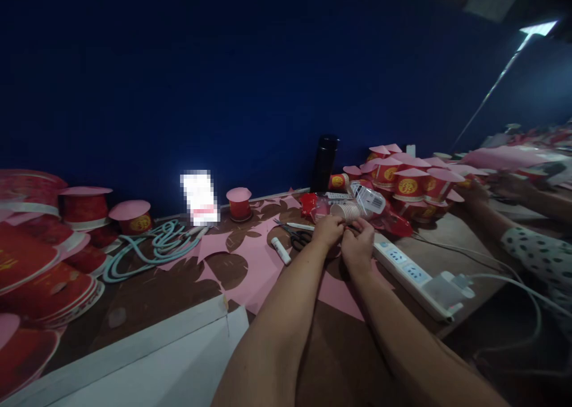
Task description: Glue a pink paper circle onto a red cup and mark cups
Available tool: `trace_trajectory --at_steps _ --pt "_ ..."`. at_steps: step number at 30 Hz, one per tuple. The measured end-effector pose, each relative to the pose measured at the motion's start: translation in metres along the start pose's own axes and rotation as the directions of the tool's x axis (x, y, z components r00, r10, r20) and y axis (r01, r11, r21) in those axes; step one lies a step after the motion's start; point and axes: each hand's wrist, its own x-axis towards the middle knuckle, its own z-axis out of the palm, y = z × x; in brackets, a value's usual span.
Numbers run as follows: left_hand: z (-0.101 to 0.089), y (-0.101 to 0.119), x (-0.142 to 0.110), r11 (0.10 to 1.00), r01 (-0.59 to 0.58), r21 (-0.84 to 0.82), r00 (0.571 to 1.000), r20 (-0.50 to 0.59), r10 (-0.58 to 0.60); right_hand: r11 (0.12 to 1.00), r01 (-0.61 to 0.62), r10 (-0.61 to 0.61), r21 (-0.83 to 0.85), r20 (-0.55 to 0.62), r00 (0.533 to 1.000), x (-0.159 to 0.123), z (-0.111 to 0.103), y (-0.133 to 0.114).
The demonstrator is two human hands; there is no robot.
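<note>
My left hand point(329, 231) and my right hand point(358, 243) are close together, fingers pinched, at the near side of a stack of paper cups point(346, 211). The cups lie on their side in a clear and red plastic wrapper point(369, 197). What my fingertips grip is too small and dark to make out. Black-handled scissors point(298, 238) lie just left of my left hand, under a thin white pen-like stick point(300, 226). Nearer to me is a white glue stick point(280, 251). Cut pink paper point(257, 273) spreads under these things.
Red cups with pink paper discs on top are piled at right point(406, 186) and left point(89, 207). A black bottle point(325, 162) stands by the wall. A power strip point(411, 273), coiled cable point(152, 243) and white box point(156, 359) lie around. Another person's arm point(478, 207) reaches in from the right.
</note>
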Motion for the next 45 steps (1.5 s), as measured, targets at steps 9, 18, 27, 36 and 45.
trace_trajectory --at_steps 9,18,27,36,45 --pt "-0.005 0.004 -0.005 0.998 0.063 0.028 0.998 0.003 -0.063 0.951 0.21 -0.172 -0.227 0.177 0.969 -0.006 -0.007 -0.005" --pt "-0.018 0.002 -0.031 0.997 0.049 0.054 0.998 -0.048 -0.046 0.933 0.206 -0.157 -0.295 0.183 0.971 -0.005 -0.004 -0.006" --pt "-0.059 0.003 -0.083 0.995 0.06 0.082 0.98 -0.194 -0.043 0.959 0.178 -0.143 -0.22 0.167 0.976 0.002 -0.003 0.003" --pt "-0.15 -0.024 -0.185 0.705 0.114 -0.7 0.725 -0.426 -0.541 0.87 0.394 -0.338 -0.296 0.222 0.915 -0.003 -0.007 -0.002" --pt "-0.125 -0.087 -0.243 0.577 0.068 -0.814 0.507 -0.47 -0.722 0.763 0.615 -0.475 -0.198 0.473 0.742 -0.044 -0.005 -0.024"
